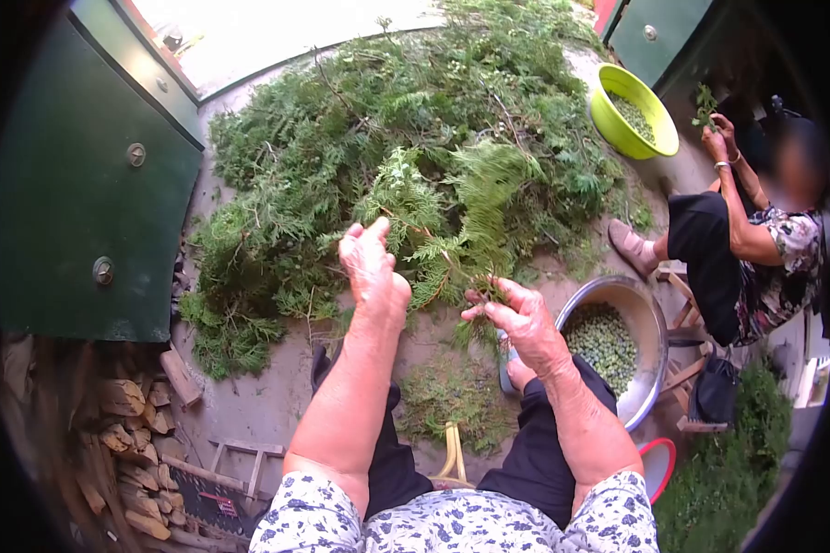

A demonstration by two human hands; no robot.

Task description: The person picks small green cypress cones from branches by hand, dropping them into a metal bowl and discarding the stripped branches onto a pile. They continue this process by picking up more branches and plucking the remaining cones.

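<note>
My right hand (523, 324) is closed around the stem end of a leafy conifer branch (500, 198), whose flat green fronds fan upward over a large heap of cut branches (314, 157). My left hand (373, 267) is raised to the left of it, fingers apart and somewhat blurred, with nothing visible in them. Its fingertips are close to a sprig with pale green cones (401, 189). Right of my right hand stands a wide metal basin (659, 336) with many small green cones (604, 346) inside.
A yellow-green basin (607, 122) with green pieces stands at the upper right. Nearby, a seated person (747, 230) holds a small sprig (705, 103). Split firewood (124, 401) is stacked at the lower left below a green metal door (74, 203). Plant scraps (456, 396) lie between my legs.
</note>
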